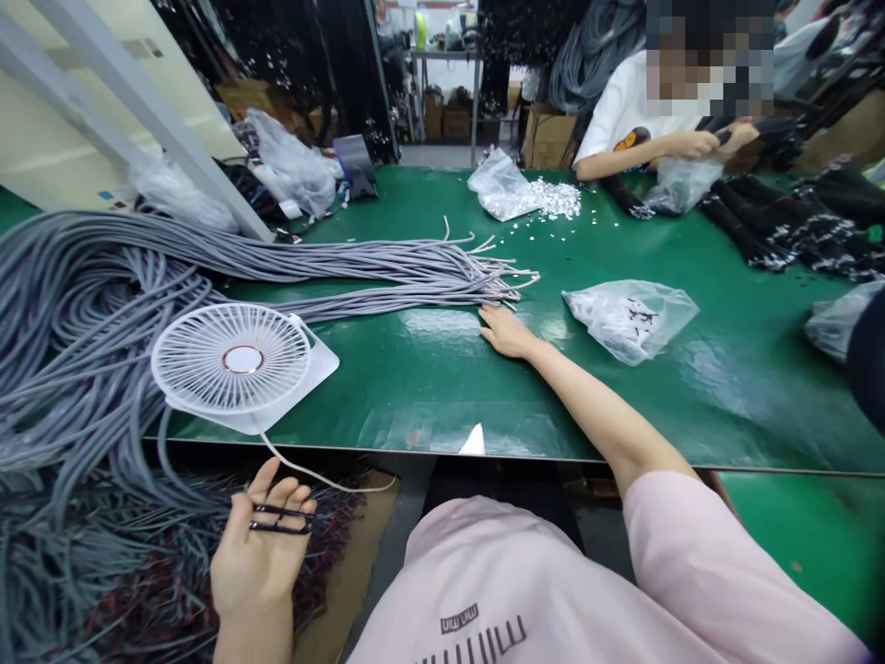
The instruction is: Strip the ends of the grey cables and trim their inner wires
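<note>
My left hand (pixel 263 553) is turned palm up in front of the table edge, fingers curled loosely. It holds a pair of small black thread snips (pixel 282 518) lying across the fingers. My right hand (pixel 508 332) reaches over the table with fingers stretched out and apart from the thumb. Its fingertips are at the ends of a thick bundle of grey cables (pixel 387 258); whether they touch a single cable I cannot tell. The cables lie lengthwise on the green tabletop (pixel 429 387), their light stripped-looking ends pointing right.
A white fan (pixel 241 360) stands between my left hand and the cables, its cord (pixel 332 481) hanging over the edge. Plastic bags of small parts (pixel 629 318) (pixel 518 189) lie right and behind. Across the table a co-worker (pixel 622 129) handles black cables. Cut wire scraps (pixel 152 572) fill the lower left.
</note>
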Available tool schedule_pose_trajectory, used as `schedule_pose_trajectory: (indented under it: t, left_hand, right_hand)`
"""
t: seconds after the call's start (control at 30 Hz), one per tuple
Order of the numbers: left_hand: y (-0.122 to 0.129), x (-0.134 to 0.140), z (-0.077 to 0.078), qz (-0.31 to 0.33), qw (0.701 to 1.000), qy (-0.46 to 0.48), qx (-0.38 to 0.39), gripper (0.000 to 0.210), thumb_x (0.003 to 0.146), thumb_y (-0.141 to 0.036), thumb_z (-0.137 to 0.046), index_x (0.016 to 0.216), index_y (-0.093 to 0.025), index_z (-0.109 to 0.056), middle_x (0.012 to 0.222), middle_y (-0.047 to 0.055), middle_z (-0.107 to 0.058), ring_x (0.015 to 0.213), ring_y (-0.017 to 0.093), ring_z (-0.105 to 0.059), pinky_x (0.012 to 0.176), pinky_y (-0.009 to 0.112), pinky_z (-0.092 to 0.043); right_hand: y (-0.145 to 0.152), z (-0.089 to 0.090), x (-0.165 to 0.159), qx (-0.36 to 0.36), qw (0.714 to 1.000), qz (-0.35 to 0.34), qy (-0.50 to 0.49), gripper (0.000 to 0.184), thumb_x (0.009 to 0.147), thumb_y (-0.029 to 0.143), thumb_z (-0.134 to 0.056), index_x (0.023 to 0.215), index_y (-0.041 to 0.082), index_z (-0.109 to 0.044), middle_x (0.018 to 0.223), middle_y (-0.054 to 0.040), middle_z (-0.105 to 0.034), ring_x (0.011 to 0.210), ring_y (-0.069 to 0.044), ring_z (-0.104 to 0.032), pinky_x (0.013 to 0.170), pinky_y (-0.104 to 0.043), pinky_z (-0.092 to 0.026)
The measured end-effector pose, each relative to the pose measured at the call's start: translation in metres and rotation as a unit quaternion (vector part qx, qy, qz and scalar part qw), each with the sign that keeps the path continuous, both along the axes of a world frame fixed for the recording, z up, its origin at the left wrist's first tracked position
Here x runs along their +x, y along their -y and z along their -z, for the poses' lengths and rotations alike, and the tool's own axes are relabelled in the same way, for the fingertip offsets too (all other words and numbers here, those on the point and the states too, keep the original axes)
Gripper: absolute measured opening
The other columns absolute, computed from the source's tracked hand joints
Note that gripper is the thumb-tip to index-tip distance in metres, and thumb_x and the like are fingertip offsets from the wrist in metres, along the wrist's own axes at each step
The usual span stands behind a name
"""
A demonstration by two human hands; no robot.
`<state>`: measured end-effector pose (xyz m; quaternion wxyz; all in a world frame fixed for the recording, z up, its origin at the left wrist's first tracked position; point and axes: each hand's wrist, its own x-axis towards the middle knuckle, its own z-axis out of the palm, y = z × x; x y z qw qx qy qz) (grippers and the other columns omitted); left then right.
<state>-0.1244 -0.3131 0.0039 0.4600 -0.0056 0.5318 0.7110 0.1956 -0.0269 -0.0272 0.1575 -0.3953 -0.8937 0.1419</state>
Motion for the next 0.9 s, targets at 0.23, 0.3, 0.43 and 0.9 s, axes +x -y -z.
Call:
schedule_pose_trajectory:
  t: [0.23,0.3,0.43,0.9]
  left_hand:
    - [0.003,-0.007,-0.01,-0.046,0.999,0.008,0.025,0.047,0.096,-0.033,-0.025,0.098,-0.017,-0.069,0.065,0.004,-0.066,0.056,0.015,-0.06,0.047,0.025,-0.052]
    - [0.008,-0.01,-0.013,-0.053,0.998,0.009,0.038,0.047,0.096,-0.033,-0.025,0.098,-0.016,-0.068,0.066,0.005,-0.065,0.055,0.014,-0.059,0.047,0.025,-0.051]
    - [0.023,-0.019,-0.012,-0.089,0.995,-0.001,0.038,0.044,0.095,-0.035,-0.028,0.098,-0.017,-0.068,0.065,0.005,-0.064,0.053,0.014,-0.057,0.046,0.025,-0.05]
    - [0.036,-0.042,-0.009,-0.098,0.988,-0.06,0.102,0.033,0.089,-0.042,-0.045,0.093,-0.017,-0.067,0.06,0.001,-0.057,0.053,0.012,-0.049,0.048,0.023,-0.045]
  right_hand:
    - [0.016,-0.003,-0.063,-0.036,0.985,-0.167,-0.018,0.04,0.095,0.031,-0.037,0.127,0.014,-0.055,0.139,-0.0124,-0.049,0.132,-0.02,-0.042,0.111,-0.042,-0.034]
    - [0.009,-0.003,-0.08,-0.023,0.993,-0.117,-0.022,0.043,0.094,0.028,-0.039,0.128,0.007,-0.053,0.141,-0.0192,-0.045,0.135,-0.026,-0.038,0.112,-0.05,-0.029]
    - [-0.006,-0.003,-0.115,-0.044,0.979,-0.197,-0.016,0.039,0.094,0.031,-0.039,0.121,0.011,-0.06,0.134,-0.0148,-0.054,0.129,-0.022,-0.046,0.111,-0.043,-0.034]
    - [0.005,-0.018,-0.114,-0.041,0.992,-0.093,-0.075,0.041,0.096,0.035,-0.033,0.117,0.015,-0.061,0.124,-0.0113,-0.061,0.122,-0.022,-0.052,0.108,-0.044,-0.037]
